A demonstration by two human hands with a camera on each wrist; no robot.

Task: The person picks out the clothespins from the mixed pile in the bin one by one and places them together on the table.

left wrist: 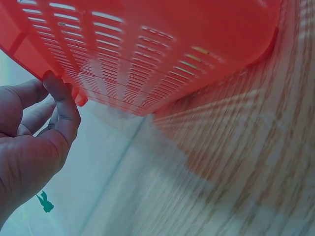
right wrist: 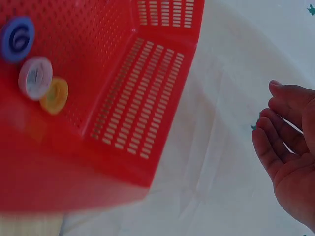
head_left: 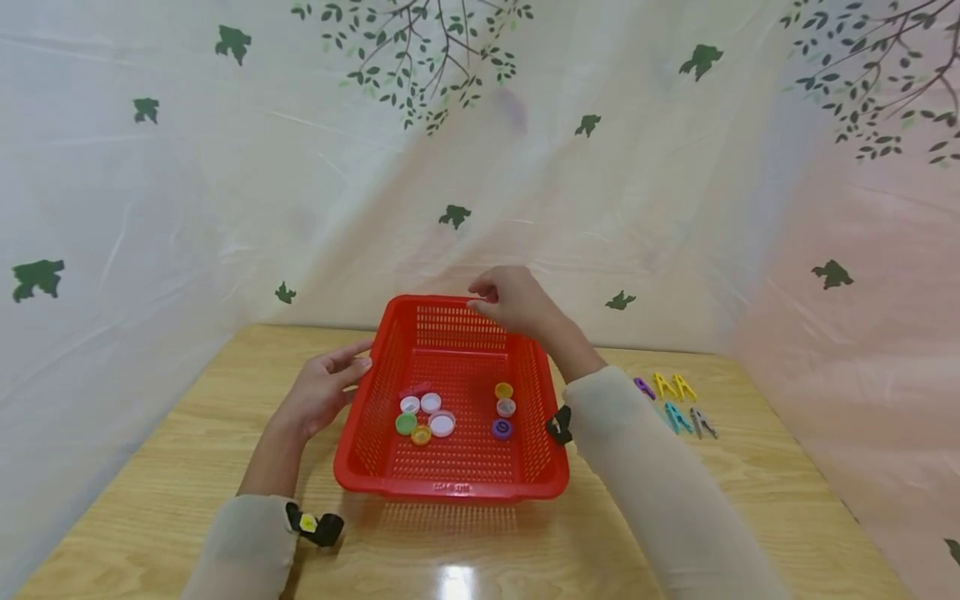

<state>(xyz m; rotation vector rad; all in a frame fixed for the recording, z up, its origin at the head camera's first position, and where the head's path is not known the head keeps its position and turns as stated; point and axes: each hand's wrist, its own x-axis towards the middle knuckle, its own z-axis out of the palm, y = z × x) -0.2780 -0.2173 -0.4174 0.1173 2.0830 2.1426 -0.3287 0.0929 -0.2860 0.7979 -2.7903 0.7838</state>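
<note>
Left hand [head_left: 318, 392] fingertips on one red basket [head_left: 450, 487] — eight caps [head_left: 441, 425]; right hand [head_left: 517, 300] loosely curled, empty.

- The red basket [right wrist: 147, 113] ran off the right wrist view's top and left edges, its near wall blurred.
- The clothes pegs [head_left: 675, 402] looked too small to count surely.
- The left hand [left wrist: 29, 147] was cut off by the frame.
</note>
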